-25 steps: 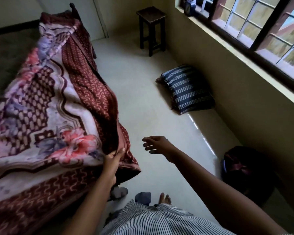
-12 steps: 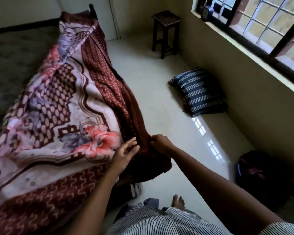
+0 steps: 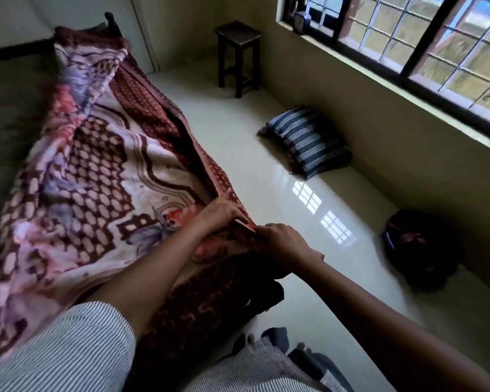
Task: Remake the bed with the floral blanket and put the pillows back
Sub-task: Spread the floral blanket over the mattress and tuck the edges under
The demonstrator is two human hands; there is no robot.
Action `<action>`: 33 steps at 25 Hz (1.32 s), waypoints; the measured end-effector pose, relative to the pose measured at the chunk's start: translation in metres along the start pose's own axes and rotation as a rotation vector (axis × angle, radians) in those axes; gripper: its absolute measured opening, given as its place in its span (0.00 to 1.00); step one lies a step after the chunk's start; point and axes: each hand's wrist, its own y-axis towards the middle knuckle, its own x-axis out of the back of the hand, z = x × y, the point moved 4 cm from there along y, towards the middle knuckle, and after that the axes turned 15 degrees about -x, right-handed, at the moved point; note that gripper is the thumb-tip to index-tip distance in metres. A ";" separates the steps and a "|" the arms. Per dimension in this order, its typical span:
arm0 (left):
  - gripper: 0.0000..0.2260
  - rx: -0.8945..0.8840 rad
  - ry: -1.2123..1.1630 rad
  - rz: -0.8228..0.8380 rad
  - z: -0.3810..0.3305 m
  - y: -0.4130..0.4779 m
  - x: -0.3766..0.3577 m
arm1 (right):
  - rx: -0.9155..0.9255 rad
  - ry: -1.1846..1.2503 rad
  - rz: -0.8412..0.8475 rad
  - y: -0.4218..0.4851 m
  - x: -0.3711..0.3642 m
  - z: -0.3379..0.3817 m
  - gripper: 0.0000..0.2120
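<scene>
2 grips pinch red hem of floral blanket (image 3: 96, 171) at near side of bed (image 3: 9, 114): left grip (image 3: 221, 210), right grip (image 3: 283, 244) just beside it. Blanket lies bunched lengthwise on bed (plush, likely heavy, limp, unlikely to slip); take it by hem and corners. Striped pillow (image 3: 309, 145) lies on floor (image 3: 238, 131).

Dim room lit by the window (image 3: 408, 52), glare on the floor (image 3: 317, 205), soft blur, wide-angle bending at edges.

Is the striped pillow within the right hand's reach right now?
Probably not: the right hand grips the blanket edge, and the striped pillow lies off on the floor under the window, seemingly too far away.
</scene>
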 end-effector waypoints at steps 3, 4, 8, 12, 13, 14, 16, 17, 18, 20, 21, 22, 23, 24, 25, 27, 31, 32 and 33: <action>0.19 0.147 0.025 -0.083 0.003 -0.053 0.001 | 0.070 0.060 -0.072 -0.037 -0.008 0.040 0.12; 0.20 0.193 0.031 -0.137 -0.002 -0.076 0.002 | 0.090 0.094 -0.098 -0.051 -0.010 0.052 0.12; 0.21 0.304 0.089 -0.056 -0.039 -0.188 -0.013 | 0.063 0.102 -0.116 -0.107 -0.040 0.097 0.09; 0.36 0.396 0.099 -0.202 -0.085 -0.323 -0.030 | 0.031 0.091 -0.120 -0.176 -0.092 0.169 0.11; 0.34 0.423 0.106 -0.199 -0.096 -0.353 -0.036 | 0.054 0.137 -0.106 -0.192 -0.104 0.188 0.11; 0.31 0.458 0.119 -0.205 -0.107 -0.382 -0.041 | 0.076 0.190 -0.095 -0.205 -0.114 0.205 0.11; 0.26 0.510 0.154 -0.228 -0.129 -0.447 -0.052 | 0.125 0.253 -0.048 -0.236 -0.139 0.249 0.10; 0.22 0.538 0.149 -0.241 -0.140 -0.480 -0.054 | 0.166 0.257 -0.020 -0.252 -0.152 0.272 0.10; 0.19 0.582 0.145 -0.248 -0.150 -0.511 -0.056 | 0.208 0.250 0.009 -0.267 -0.165 0.295 0.10; 0.18 0.646 0.129 -0.280 -0.163 -0.567 -0.057 | 0.244 0.228 0.019 -0.293 -0.184 0.336 0.09; 0.19 0.662 0.118 -0.301 -0.169 -0.588 -0.057 | 0.248 0.221 0.016 -0.303 -0.189 0.351 0.08; 0.19 0.673 0.107 -0.307 -0.173 -0.608 -0.060 | 0.262 0.209 0.023 -0.312 -0.193 0.366 0.08; 0.18 0.689 0.094 -0.304 -0.177 -0.635 -0.066 | 0.285 0.190 0.052 -0.322 -0.202 0.386 0.08; 0.17 0.701 0.082 -0.309 -0.180 -0.665 -0.074 | 0.303 0.175 0.078 -0.332 -0.212 0.407 0.09; 0.17 0.705 0.075 -0.330 -0.182 -0.697 -0.083 | 0.308 0.173 0.096 -0.341 -0.223 0.429 0.10; 0.16 0.713 0.090 -0.402 -0.185 -0.761 -0.099 | 0.304 0.173 0.114 -0.360 -0.251 0.477 0.11; 0.16 0.658 0.125 -0.449 -0.181 -0.859 -0.114 | 0.201 0.217 0.131 -0.399 -0.312 0.558 0.10; 0.16 0.663 0.127 -0.427 -0.175 -0.878 -0.117 | 0.172 0.234 0.113 -0.407 -0.325 0.576 0.10; 0.18 0.676 0.108 -0.383 -0.169 -0.893 -0.120 | 0.145 0.242 0.095 -0.413 -0.337 0.593 0.09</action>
